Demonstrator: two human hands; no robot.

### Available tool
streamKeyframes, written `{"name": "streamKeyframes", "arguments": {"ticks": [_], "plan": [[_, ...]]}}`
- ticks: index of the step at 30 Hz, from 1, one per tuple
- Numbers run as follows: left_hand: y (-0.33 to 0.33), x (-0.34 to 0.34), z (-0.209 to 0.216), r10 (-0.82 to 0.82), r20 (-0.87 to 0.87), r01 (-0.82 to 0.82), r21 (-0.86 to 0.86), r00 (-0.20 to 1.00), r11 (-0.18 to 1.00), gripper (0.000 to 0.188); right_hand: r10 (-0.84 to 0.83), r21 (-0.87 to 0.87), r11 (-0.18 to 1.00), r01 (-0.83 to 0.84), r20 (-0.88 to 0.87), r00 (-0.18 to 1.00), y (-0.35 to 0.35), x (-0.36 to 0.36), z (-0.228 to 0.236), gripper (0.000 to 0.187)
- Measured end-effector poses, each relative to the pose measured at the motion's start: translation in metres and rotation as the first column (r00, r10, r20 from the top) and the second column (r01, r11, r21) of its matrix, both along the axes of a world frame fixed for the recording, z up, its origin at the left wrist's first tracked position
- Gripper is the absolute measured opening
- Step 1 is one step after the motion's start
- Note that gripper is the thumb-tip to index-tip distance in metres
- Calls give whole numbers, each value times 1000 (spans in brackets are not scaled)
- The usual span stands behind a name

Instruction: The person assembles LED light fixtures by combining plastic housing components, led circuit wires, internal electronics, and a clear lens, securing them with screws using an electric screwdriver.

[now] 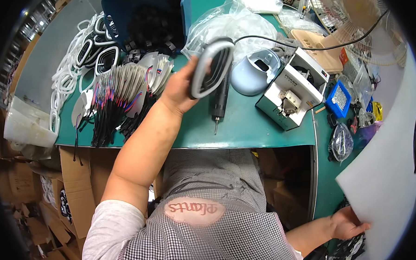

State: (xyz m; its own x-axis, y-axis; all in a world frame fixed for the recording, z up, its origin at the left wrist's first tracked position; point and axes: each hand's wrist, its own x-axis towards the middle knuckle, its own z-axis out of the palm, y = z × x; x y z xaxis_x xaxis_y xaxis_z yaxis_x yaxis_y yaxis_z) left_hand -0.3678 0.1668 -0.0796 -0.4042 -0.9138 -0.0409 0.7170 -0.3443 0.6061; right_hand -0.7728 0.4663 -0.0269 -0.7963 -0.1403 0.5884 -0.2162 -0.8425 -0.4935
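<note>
Between the fingers of the left hand (176, 90): oval grey-rimmed frame (200, 73), gripped by its left side | just right of them: black screwdriver (221, 99) | right hand (346, 223) at white sheet (386, 170), closure I can't tell | a firm rim hold, clear of the bit (216, 125), seems wise

The person wears an apron (203, 243) with tiny black and white checks. It has soft folds near the lap. A pale pink oval patch (194, 211) with curly red letters sits on the front. The left sleeve (113, 230) is short and whitish. Both the left hand (178, 90) and right hand (347, 223) are bare.
</note>
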Motion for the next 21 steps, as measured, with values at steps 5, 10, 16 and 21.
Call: {"name": "streamKeyframes", "arguments": {"ticks": [5, 10, 16, 21], "plan": [[-13, 11, -28, -123, -215, 78, -207, 969, 975, 31, 849, -67, 525, -848, -29, 528, -23, 1, -5, 28], [-42, 7, -47, -283, -258, 290, -12, 924, 957, 33, 924, -180, 368, -912, 182, 337, -59, 28, -44, 24], [-57, -19, -29, -166, 5, 161, -271, 986, 949, 26, 933, -296, 244, -923, 330, 141, -72, 69, -72, 29], [-55, -31, -32, -241, -188, 164, -350, 952, 922, 25, 883, -140, 222, -965, 448, 138, -77, 75, -84, 31]]}}
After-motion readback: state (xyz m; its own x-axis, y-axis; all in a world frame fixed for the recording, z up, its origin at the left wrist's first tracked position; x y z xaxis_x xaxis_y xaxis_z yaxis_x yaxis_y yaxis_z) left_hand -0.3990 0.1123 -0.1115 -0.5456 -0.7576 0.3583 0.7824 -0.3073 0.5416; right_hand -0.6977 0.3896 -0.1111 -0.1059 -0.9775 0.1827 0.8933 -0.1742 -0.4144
